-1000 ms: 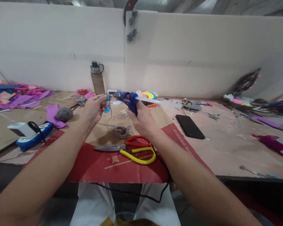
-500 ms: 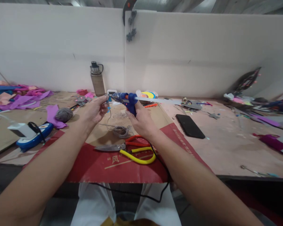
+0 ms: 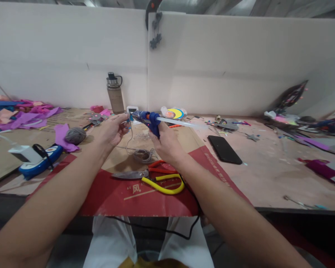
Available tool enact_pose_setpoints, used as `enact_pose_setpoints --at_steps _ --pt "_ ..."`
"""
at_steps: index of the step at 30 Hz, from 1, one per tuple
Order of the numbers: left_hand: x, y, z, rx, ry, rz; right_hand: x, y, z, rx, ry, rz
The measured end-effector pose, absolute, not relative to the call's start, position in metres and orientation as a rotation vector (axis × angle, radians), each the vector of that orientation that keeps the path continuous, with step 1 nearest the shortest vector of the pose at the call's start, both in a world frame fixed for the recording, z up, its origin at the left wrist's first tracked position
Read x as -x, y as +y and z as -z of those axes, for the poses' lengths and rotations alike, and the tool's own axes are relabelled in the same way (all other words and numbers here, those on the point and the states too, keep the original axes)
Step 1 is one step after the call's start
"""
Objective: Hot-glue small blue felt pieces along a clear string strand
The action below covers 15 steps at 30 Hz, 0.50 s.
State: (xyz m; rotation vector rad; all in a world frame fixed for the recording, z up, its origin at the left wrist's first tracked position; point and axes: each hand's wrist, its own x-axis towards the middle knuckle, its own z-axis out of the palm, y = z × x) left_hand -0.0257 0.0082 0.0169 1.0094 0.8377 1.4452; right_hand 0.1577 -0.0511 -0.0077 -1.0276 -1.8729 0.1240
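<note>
My right hand [image 3: 166,141] is wrapped round the handle of a blue hot glue gun [image 3: 153,123], its nozzle pointing left. A long translucent glue stick [image 3: 181,123] sticks out of its back. At the nozzle, the fingertips of my left hand [image 3: 115,130] pinch the end of a grey yarn [image 3: 132,134]; any small piece between them is too hidden to make out. From there the yarn hangs down to a loose coil [image 3: 143,155] on the board. Nearer to me lie scissors [image 3: 164,186] with one red and one yellow handle, blades to the left.
A red-edged cardboard sheet [image 3: 167,206] lies under the work. To the left are a grey yarn ball [image 3: 75,136], a blue power strip [image 3: 41,162] and coloured scraps [image 3: 30,119]. A bottle [image 3: 115,95] stands behind; a phone [image 3: 225,149] lies right. The gun's black cord [image 3: 194,223] drops past the table edge.
The glue gun has shifted slightly and its back end with the glue stick has tipped down. My left hand stays nearly in place, still pinching by the nozzle.
</note>
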Motion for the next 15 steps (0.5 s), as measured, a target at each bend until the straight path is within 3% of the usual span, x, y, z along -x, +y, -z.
enact_pose_setpoints --at_steps 15 --pt "0.0249 0.0076 -0.0194 -0.950 0.848 -1.451 -0.1571 -0.0520 0.0076 1.010 -1.882 -0.132"
